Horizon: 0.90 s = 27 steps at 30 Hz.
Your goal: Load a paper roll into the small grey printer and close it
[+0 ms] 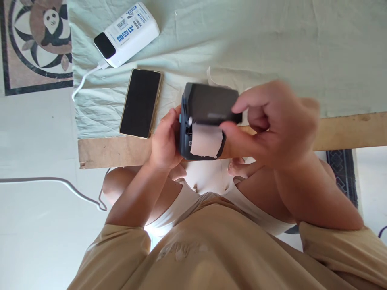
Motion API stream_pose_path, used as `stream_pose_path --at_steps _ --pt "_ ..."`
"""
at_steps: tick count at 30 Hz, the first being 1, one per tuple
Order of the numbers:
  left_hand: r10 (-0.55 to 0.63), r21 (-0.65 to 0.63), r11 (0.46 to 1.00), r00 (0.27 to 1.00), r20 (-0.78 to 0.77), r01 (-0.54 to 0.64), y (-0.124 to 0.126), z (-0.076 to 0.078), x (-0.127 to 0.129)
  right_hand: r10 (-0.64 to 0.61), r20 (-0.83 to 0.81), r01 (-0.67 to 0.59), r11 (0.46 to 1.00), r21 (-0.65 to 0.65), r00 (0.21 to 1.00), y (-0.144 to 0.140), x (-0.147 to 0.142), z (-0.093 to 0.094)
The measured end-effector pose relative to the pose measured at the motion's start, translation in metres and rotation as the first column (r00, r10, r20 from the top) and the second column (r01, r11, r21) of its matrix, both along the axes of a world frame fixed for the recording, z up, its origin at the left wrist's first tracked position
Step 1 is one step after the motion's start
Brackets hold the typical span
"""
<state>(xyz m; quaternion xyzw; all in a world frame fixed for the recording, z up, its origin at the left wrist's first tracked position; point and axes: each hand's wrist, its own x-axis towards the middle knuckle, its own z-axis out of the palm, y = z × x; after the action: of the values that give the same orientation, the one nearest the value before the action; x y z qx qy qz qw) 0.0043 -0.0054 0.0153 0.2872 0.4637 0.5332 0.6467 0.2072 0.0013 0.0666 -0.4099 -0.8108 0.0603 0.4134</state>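
My left hand (165, 141) is closed around the left side of a small dark portable receipt printer (184, 137) at the table's near edge. From the printer's mouth a strip of white paper (207, 141) with a torn end hangs toward me. Above the paper is a dark flat cover (213, 104), tilted over the printer's body. My right hand (278, 125), blurred by motion, pinches this cover's right edge between thumb and forefinger. How the cover joins the body at the back cannot be made out.
A black-screened phone (141, 102) lies left of the printer. Beyond it is a white power bank (128, 34) with a white cable (86, 78) plugged in. Pale green cloth (272, 44) covers the table, with a bare wooden edge (111, 152) nearest me. A grey cable (54, 180) crosses the floor's left.
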Motion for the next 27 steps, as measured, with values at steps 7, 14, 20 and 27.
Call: stream_pose_path --at_steps 7,14,20,27 --pt "-0.130 0.095 0.987 0.991 0.017 0.128 -0.003 0.000 -0.006 -0.165 -0.248 0.183 0.981 0.055 0.955 0.006 -0.007 -0.002" --pt "-0.169 0.130 0.977 0.986 -0.007 0.168 -0.001 -0.007 -0.011 -0.130 0.266 0.156 0.984 -0.082 0.955 -0.004 -0.013 0.000" --pt "-0.207 0.083 0.976 0.977 0.056 0.202 -0.003 0.002 -0.014 0.044 0.492 0.221 0.856 -0.467 0.869 0.001 -0.023 0.021" --pt "-0.075 0.019 0.997 0.991 0.110 0.073 -0.003 0.011 -0.009 -0.116 -0.292 -0.101 0.768 -0.633 0.949 0.003 0.023 0.036"
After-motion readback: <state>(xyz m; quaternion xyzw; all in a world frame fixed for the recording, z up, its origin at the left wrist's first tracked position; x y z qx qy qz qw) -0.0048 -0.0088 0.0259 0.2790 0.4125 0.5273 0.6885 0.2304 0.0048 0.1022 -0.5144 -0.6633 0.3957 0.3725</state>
